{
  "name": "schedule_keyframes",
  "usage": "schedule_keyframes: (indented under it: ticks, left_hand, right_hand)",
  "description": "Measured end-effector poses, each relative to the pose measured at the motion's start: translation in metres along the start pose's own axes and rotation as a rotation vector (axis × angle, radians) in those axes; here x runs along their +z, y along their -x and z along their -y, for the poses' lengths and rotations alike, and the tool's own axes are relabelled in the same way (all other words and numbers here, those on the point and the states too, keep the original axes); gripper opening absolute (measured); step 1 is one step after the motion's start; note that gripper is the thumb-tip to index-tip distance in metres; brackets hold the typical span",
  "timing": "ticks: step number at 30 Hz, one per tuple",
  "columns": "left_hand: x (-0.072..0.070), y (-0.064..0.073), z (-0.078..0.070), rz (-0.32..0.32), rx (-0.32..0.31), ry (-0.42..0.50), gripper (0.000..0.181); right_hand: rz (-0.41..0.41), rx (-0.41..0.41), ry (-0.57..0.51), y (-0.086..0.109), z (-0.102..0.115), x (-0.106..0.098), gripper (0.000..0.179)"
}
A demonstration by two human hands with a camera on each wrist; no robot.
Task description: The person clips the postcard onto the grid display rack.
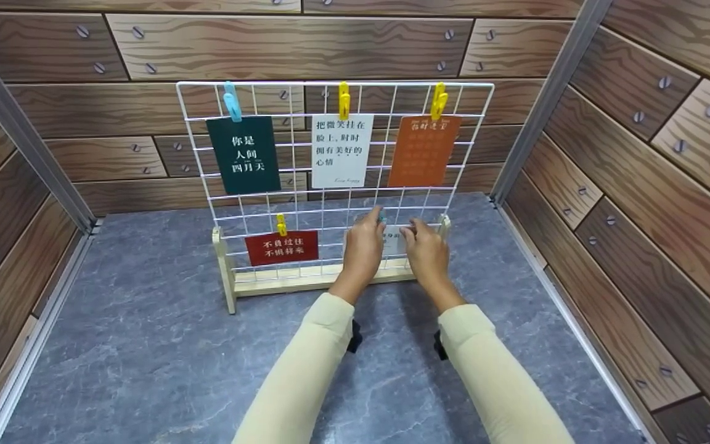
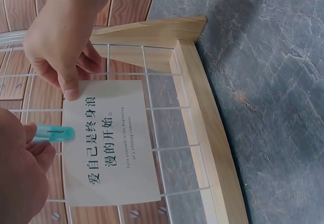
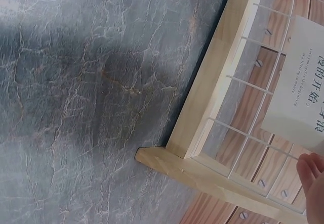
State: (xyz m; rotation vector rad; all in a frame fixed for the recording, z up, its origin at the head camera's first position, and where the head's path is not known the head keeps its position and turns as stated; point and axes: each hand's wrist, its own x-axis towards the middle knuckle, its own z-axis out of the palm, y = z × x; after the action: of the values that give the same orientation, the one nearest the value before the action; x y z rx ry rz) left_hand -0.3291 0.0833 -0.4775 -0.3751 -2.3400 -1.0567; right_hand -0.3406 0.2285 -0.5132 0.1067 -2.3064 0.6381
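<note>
A white card (image 2: 119, 183) with dark lettering lies against the lower right of a white wire grid (image 1: 293, 148). My left hand (image 1: 364, 243) pinches a teal clothespin (image 2: 59, 133) between thumb and fingers, its tip over the card's top edge. With its thumb on the front of a top corner and fingers curled behind, my right hand (image 1: 427, 250) pinches the same card. In the right wrist view only the fingertips (image 3: 309, 171) of that hand show, beside the card's corner.
The grid stands in a wooden base (image 1: 281, 285). Clothespins hold a green card (image 1: 244, 179), another white card (image 1: 339, 176) and an orange card (image 1: 423, 160) along the top, and a red card (image 1: 282, 248) lower left. Wood-patterned walls (image 1: 287, 46) surround the grey marbled surface (image 1: 164, 345).
</note>
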Motion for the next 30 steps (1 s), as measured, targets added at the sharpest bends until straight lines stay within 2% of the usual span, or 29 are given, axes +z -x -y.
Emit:
schedule_keyframes:
  ticks: [8, 17, 21, 25, 30]
  left_hand:
    - [0.002, 0.004, -0.002, -0.001, -0.028, 0.053, 0.032]
    - [0.002, 0.009, -0.004, -0.048, 0.016, 0.042, 0.028]
    - [0.000, 0.012, -0.003, -0.056, 0.025, 0.065, 0.027]
    - [-0.005, 0.019, 0.001, -0.054, 0.011, 0.117, 0.026]
    - [-0.017, 0.037, 0.011, -0.036, -0.025, 0.144, 0.026]
  right_hand:
    - [0.013, 0.004, 0.022, 0.000, 0.001, -0.002, 0.028]
    - [-0.003, -0.036, 0.071, 0.001, 0.000, -0.006, 0.030]
    - [-0.017, -0.058, 0.083, 0.001, -0.003, -0.006, 0.029]
    - [-0.013, -0.053, 0.075, 0.003, -0.003, -0.009, 0.028]
    - [-0.016, -0.043, 0.071, 0.010, -0.005, -0.013, 0.027]
